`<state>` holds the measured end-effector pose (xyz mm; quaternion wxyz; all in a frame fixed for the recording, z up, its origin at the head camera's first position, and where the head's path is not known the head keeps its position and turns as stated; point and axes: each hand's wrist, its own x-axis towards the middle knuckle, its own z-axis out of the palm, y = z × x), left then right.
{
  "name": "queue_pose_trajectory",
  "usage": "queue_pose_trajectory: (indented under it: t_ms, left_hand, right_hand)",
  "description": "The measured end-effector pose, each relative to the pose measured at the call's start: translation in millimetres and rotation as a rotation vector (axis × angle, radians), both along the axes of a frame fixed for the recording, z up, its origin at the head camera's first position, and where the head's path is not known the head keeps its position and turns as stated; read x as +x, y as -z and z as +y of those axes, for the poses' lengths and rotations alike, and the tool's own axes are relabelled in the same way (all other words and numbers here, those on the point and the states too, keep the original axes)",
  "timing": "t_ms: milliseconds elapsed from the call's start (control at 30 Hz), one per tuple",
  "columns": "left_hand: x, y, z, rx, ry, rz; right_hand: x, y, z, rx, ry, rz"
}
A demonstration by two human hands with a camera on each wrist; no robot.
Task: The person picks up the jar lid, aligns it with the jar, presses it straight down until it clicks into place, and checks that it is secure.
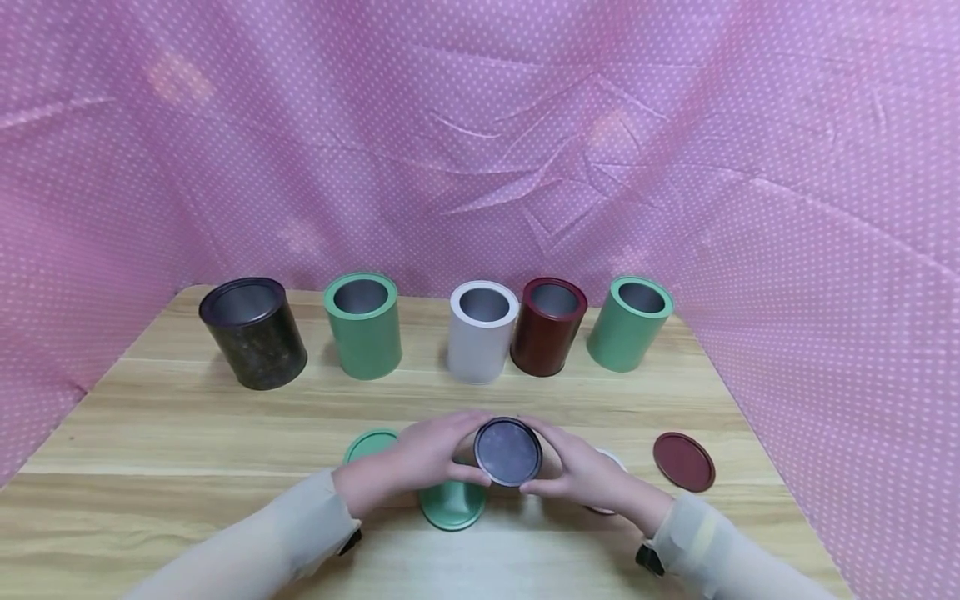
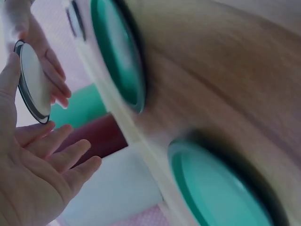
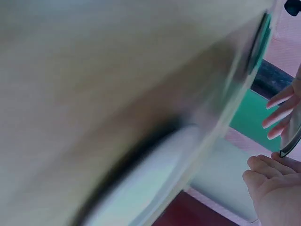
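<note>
A round black lid (image 1: 508,452) is held above the table between both hands. The left hand (image 1: 438,450) grips its left edge with thumb and fingers, and the right hand (image 1: 573,462) does the same on the right. In the left wrist view the lid (image 2: 34,84) shows its pale underside, the other fingers spread below it. Two green lids (image 1: 453,507) (image 1: 371,442) lie by the left hand and partly under it. Beneath the right hand is a white lid (image 1: 612,457), mostly covered.
Along the back stand open cans: black (image 1: 258,350), green (image 1: 369,342), white (image 1: 480,350), dark red (image 1: 546,337) and another green can (image 1: 626,337). A dark red lid (image 1: 684,462) lies at the right. Pink dotted cloth (image 1: 480,167) surrounds the wooden table (image 1: 225,433).
</note>
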<state>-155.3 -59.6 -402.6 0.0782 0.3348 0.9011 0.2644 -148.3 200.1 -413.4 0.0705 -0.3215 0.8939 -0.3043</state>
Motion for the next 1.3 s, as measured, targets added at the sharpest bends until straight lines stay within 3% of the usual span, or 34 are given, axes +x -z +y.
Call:
queue_pose_trajectory:
  t_ms: [367,667,800,1000,1300]
  left_hand:
    - [15.0,-19.0,-30.7,0.107,-0.160,0.033]
    - [21.9,-32.2,-58.1,0.188,-0.223,0.074]
    - [25.5,-35.2,-71.1,0.222,-0.288,0.072]
    - [25.7,-42.8,-93.8,0.245,-0.377,0.022]
    - [27.2,-52.5,-123.7,0.311,-0.434,0.095]
  right_hand:
    - [-8.7,-20.1,-30.8,-0.116,-0.076,0.007]
    - [-17.8,-28.6,-59.4,-0.222,-0.129,-0.044]
    - [-22.3,-32.6,-74.5,-0.268,-0.154,-0.030]
    - [-30.8,-40.9,-101.6,-0.318,-0.188,0.024]
    - [-40.9,-51.4,-138.1,-0.376,-0.176,-0.001]
